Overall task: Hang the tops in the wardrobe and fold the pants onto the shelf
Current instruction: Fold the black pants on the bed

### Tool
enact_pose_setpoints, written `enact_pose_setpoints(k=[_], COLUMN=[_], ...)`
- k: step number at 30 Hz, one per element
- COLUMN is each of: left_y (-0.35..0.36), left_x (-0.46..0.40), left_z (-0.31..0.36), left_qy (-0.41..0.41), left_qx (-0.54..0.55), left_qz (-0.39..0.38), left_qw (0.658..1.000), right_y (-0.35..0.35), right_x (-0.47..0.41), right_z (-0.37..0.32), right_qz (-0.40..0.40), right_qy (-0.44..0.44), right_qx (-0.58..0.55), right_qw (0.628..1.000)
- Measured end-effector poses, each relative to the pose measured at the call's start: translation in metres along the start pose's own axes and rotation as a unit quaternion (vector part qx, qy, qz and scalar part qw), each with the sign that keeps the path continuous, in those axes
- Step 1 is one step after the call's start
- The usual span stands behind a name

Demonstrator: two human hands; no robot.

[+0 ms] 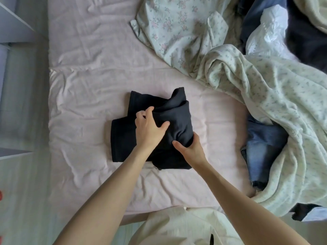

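Item: black pants (123,138), part-folded, lying on the pink bedsheet (88,85) at mid-bed, directly ahead of the person

Right hand (191,149): nearest to the viewer, at the bundle's near-right corner; thumb laid on top, fingers tucked round the thick folded edge, so it grips the cloth there

Left hand (150,128): just beyond, on the top layer at the bundle's middle; fingers spread with their tips curled into a loose upper fold, thumb pressed flat toward the right; whether it pinches or only presses cannot be told

Governing relation: the bundle is compact and roughly square, with a flat lower layer jutting out to the left of both hands and a raised, unsettled flap at the far edge, beyond the left fingertips. Judged: the fold is nearly closed, and the left hand is the nearer one for smoothing that flap

Further right: blue jeans (261,144), apart from the pants, partly under a floral quilt (265,89)

Far right corner: heap of dark and white garments (276,32), kinds unclear
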State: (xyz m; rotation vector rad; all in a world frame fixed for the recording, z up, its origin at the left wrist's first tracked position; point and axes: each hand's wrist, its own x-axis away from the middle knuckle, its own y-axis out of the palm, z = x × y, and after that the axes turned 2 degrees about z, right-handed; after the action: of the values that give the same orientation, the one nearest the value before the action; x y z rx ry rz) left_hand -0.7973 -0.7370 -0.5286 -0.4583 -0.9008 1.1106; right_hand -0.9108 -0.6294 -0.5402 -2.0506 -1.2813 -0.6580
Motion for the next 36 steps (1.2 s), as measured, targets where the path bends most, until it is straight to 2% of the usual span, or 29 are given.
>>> enact_pose_setpoints(k=[2,5,6,7,9,12,14,16,19,21,22,26,30,36], left_y=[-0.008,-0.034,-0.045,-0.055,-0.07,-0.078,-0.077,-0.072,-0.062,-0.05,-0.043,-0.03,-0.018,-0.004], left_x=[0.005,0.005,0.003,0.0,-0.004,0.002,0.008,0.014,0.02,0.023,0.023,0.012,-0.003,-0.028], left_z=[-0.002,-0.017,-0.026,-0.035,-0.049,-0.058,-0.064,-0.073,-0.083,-0.086,-0.089,-0.108,-0.136,-0.157], left_qy=[-0.054,-0.177,-0.198,-0.209,-0.208,-0.147,-0.078,-0.034,0.068,0.162,0.179,0.108,0.077,0.083], left_qx=[0.146,0.386,0.415,0.414,0.373,0.231,0.104,-0.011,-0.15,-0.197,-0.212,-0.241,-0.269,-0.297], left_qz=[0.023,-0.021,-0.026,-0.024,0.005,0.087,0.12,0.087,0.082,0.085,0.078,0.051,0.041,0.029], left_qw=[0.988,0.905,0.888,0.886,0.904,0.958,0.984,0.996,0.983,0.963,0.958,0.963,0.959,0.951], right_y=[0.008,0.024,0.03,0.036,0.048,0.072,0.08,0.084,0.083,0.087,0.09,0.104,0.114,0.132], right_x=[0.006,0.023,0.027,0.03,0.033,0.033,0.035,0.031,0.021,0.009,0.002,-0.029,-0.058,-0.081], right_z=[-0.008,-0.013,-0.014,-0.017,-0.024,-0.034,-0.035,-0.035,-0.033,-0.036,-0.037,-0.028,-0.006,0.005], right_qz=[0.006,-0.039,-0.047,-0.054,-0.09,-0.204,-0.229,-0.164,-0.022,-0.013,-0.03,-0.12,-0.122,-0.12], right_qy=[-0.076,-0.166,-0.2,-0.235,-0.286,-0.321,-0.308,-0.299,-0.309,-0.317,-0.319,-0.323,-0.303,-0.267], right_qx=[0.098,0.304,0.355,0.388,0.399,0.32,0.28,0.264,0.252,0.252,0.266,0.378,0.516,0.562], right_qw=[0.992,0.937,0.912,0.89,0.867,0.868,0.88,0.902,0.917,0.914,0.909,0.859,0.792,0.774])
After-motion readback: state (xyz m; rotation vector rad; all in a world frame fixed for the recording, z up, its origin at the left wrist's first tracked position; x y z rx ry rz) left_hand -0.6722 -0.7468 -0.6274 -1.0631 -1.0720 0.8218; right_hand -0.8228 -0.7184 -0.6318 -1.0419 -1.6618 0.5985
